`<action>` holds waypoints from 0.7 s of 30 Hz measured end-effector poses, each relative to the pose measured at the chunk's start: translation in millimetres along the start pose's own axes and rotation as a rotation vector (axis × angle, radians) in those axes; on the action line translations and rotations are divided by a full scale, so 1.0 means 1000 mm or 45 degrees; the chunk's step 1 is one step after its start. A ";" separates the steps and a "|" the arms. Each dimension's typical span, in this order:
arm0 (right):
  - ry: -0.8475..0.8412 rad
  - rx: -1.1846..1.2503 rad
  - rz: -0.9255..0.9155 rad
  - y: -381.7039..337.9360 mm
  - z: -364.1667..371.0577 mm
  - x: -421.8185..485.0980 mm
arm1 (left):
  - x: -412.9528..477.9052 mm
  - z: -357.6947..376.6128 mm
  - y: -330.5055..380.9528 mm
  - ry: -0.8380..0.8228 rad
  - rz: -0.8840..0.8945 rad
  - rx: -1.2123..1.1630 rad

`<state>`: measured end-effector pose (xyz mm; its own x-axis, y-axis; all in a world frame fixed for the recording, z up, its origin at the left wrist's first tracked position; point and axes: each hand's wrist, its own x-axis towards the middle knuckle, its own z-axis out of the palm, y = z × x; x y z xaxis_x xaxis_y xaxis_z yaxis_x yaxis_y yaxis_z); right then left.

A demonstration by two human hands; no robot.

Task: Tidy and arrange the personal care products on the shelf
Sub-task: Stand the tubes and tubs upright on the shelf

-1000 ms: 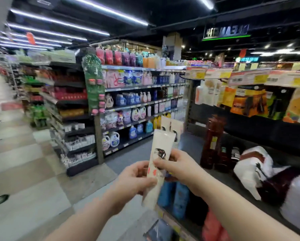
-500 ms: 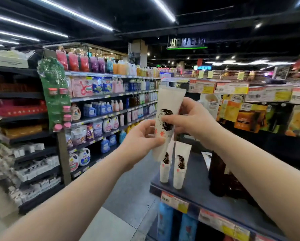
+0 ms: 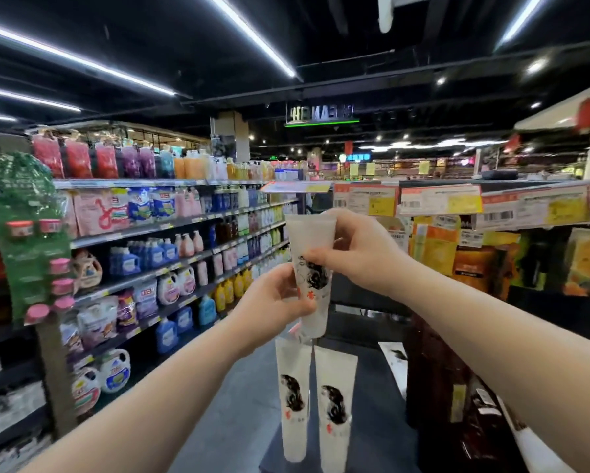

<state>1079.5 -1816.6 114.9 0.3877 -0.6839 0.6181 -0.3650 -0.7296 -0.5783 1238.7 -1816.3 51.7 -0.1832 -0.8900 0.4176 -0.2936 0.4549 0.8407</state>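
Up went the white tube [image 3: 310,240] since a second ago. Back then it was low and slanted. Now it stands almost straight, in front of the price tags [image 3: 440,199].

Both hands hold this tube. The left hand [image 3: 275,303] grips the lower part. Its thumb lies on the front, by the red marks, and its other fingers curl round the back, where I cannot see them. The right hand [image 3: 358,256] comes in from the right side and pinches the middle. One finger lies across the front, right over the black hair picture, and the top finger hooks over the tube's edge higher up. The wide flat end points up above both hands. The thin end pokes out below the left hand.

Under it, two more tubes [image 3: 295,401] just like it stand side by side on the dark shelf [image 3: 368,414]. The thin end of the held tube looks very close to the top of the left one, but it is blurry there, so I cannot tell if they touch.

Brown bottles [image 3: 437,387] stand on the same shelf, to the right. Across the aisle are long shelves of soap bottles [image 3: 150,261].
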 end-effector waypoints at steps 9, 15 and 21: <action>-0.061 -0.307 0.289 0.049 0.015 0.013 | 0.008 -0.025 -0.042 -0.396 -0.245 0.294; -0.171 -0.452 0.498 0.072 0.040 0.013 | 0.002 -0.021 -0.063 -0.596 -0.139 0.388; -0.447 -0.603 0.674 0.085 0.063 0.009 | 0.002 -0.016 -0.077 -0.494 -0.008 0.344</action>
<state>1105.6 -1885.0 37.8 0.2773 -0.9579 0.0746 -0.8663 -0.2829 -0.4117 1276.1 -1853.2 -6.8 -0.5026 -0.8387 0.2097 -0.5202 0.4871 0.7015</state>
